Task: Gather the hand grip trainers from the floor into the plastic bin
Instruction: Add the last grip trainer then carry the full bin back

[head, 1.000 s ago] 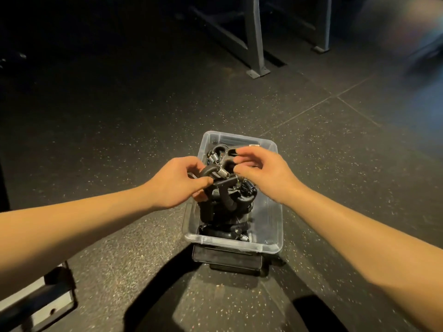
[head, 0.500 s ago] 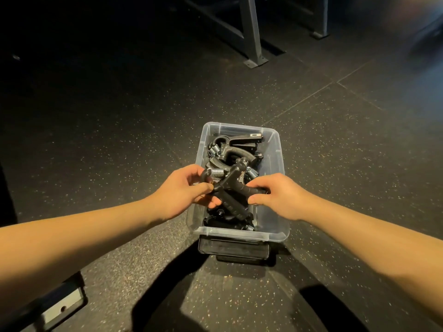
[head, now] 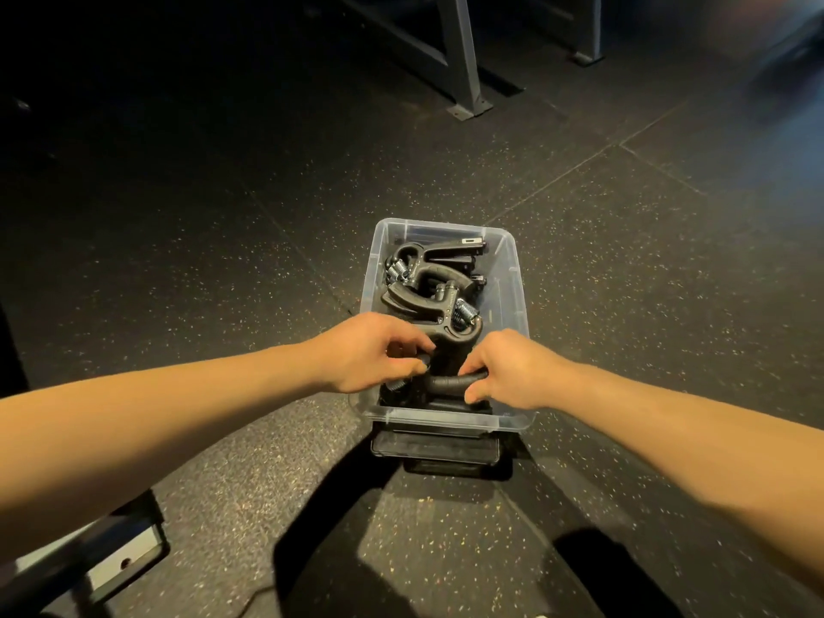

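Note:
A clear plastic bin [head: 512,278] stands on the dark speckled floor, holding several black hand grip trainers with metal springs. Both hands reach into its near end. My left hand [head: 370,352] curls its fingers round the near grip trainer [head: 450,350] at its left handle. My right hand [head: 508,368] grips that trainer's other black handle, which lies low across the bin. Other trainers [head: 428,269] are piled at the far end. The bottom of the near end is hidden by my hands.
The bin's dark lid [head: 437,448] lies under its near edge. A grey metal frame leg [head: 463,78] with a bolted foot stands farther back. Part of a metal plate [head: 111,559] shows at the lower left. Shadows fall on the floor near me.
Both hands have lowered the gripped trainer from above the pile down into the near end of the bin, and the right hand has shifted from the far side to the near right.

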{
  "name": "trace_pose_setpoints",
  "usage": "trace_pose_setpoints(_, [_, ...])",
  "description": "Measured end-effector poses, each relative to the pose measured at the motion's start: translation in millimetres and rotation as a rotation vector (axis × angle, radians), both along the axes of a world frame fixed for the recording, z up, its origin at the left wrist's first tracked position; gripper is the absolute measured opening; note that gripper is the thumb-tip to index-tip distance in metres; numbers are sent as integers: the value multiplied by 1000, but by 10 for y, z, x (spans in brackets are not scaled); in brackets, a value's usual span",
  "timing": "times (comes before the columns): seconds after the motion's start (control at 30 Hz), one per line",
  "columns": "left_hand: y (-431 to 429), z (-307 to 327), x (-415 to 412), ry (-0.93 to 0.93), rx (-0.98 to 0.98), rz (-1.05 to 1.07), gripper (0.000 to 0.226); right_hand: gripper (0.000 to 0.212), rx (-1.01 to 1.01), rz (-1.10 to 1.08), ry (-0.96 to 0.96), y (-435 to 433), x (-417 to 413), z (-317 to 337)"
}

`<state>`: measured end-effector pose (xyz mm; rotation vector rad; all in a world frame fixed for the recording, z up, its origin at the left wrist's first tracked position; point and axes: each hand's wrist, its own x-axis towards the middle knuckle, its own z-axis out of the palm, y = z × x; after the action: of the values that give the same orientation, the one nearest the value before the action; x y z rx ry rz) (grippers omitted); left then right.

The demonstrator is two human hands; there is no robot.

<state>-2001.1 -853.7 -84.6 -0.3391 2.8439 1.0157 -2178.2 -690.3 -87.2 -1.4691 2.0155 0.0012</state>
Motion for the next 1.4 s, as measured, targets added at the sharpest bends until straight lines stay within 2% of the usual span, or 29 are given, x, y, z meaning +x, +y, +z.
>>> trace_pose_setpoints(0.17, [-3,-127,-7,-77,-156,-37,23,25,74,-20,-43,-91,42,-155])
trace_pose_setpoints(0.23, [-13,-159,-16,-70,-183,-22,24,21,107,-38,-85,-130,47,-176])
trace_pose_setpoints(0.37, [2,-270,-51,-33,-370,-110,28,28,243,-65,-158,-206,65,-251])
trace_pose_setpoints(0.5, [54,-326,-130,-136,-351,-99,29,33,315,-63,-159,-265,61,-322])
trace_pose_setpoints(0.6, [85,-322,-199,-200,-409,-103,30,32,348,-84,-182,-296,108,-302])
trace_pose_setpoints(0.73, [179,-341,-204,-209,-461,-99,26,30,368,-147,-165,-327,139,-325])
trace_pose_setpoints(0.83, [204,-372,-167,-232,-511,-120,21,20,340,-148,-137,-294,126,-326])
trace_pose_setpoints(0.97, [141,-340,-134,-197,-427,-103,21,23,259,-103,-114,-256,81,-216])
trace_pose_setpoints(1.07, [86,-300,-2,39,-385,-31,17,7,59,-115,-43,-123,32,-58])
trace_pose_setpoints(1.13, [61,-311,123,245,-429,101,25,17,-160,-316,9,77,6,-37])
trace_pose_setpoints(1.17, [59,-314,176,272,-416,211,35,17,-265,-424,77,186,-12,-57])
trace_pose_setpoints(1.23, [29,-347,212,204,-322,461,54,9,-414,-581,210,375,-60,-83])
trace_pose_setpoints(1.27, [-3,-362,197,137,-222,575,61,19,-431,-661,230,427,-99,-84])
trace_pose_setpoints(1.33, [-77,-383,150,-3,117,733,61,49,-312,-878,101,420,-245,-160])
trace_pose_setpoints(1.4, [-119,-396,104,-85,435,796,47,59,-171,-1067,-272,335,-317,-224])
